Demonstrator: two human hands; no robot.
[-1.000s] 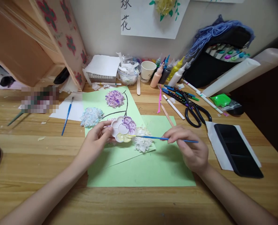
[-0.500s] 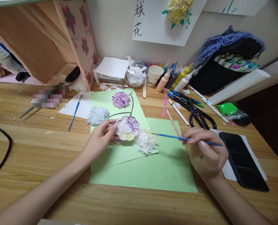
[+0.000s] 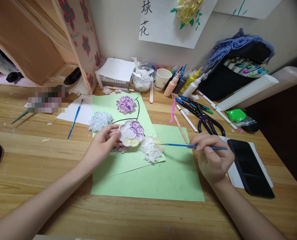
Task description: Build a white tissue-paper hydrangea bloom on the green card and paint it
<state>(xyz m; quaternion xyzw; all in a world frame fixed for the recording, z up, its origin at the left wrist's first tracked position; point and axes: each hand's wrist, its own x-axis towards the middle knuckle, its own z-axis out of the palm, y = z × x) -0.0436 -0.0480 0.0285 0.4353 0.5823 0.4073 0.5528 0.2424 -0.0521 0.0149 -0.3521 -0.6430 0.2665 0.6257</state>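
My left hand (image 3: 103, 140) grips the edge of a small flower-shaped paint palette (image 3: 126, 133), with purple and yellow paint in its wells. Between the fingers of my right hand (image 3: 213, 154) is a blue paintbrush (image 3: 179, 145), its yellowed tip at the top of a white paper flower (image 3: 152, 149). A purple paper flower (image 3: 126, 105) and a pale blue one (image 3: 100, 121) lie on green paper (image 3: 148, 186). Part of another purplish flower (image 3: 121, 149) shows under the palette.
Paint bottles (image 3: 172, 85), a paper cup (image 3: 162, 79) and a bowl of paper scraps (image 3: 143, 80) stand along the wall. Black scissors (image 3: 210, 123) and pens lie to the right, near a black tray (image 3: 250, 170). A second blue brush (image 3: 75, 119) lies at left on white paper.
The brush tip has shifted slightly down relative to the white flower and now lies over its upper petals. The palette stays in my left hand; the whole view has shifted a little.
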